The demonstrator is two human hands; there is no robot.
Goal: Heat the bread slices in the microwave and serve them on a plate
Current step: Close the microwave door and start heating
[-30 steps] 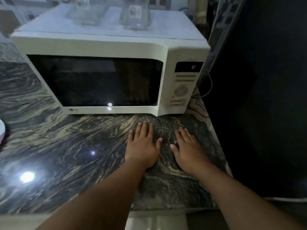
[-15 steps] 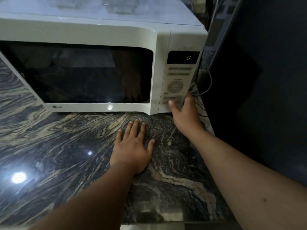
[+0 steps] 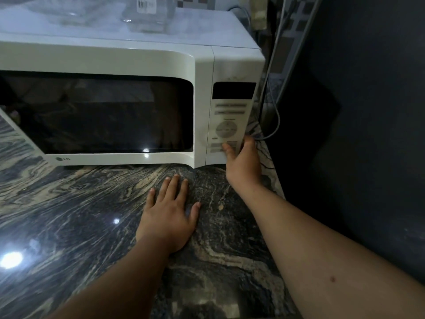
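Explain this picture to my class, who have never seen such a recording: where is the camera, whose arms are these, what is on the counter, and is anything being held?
The camera sits on a person's head and looks forward and down, so the two bare arms are the wearer's own. There is no robot. A white microwave stands on a dark marbled counter, its door closed and its display dark. Clear containers stand on top of it. The left hand lies flat on the counter, fingers straight. The right hand reaches the bottom right corner of the control panel, thumb on the lowest buttons, fingers round the microwave's side edge. Neither hand carries anything. No bread or plate shows.
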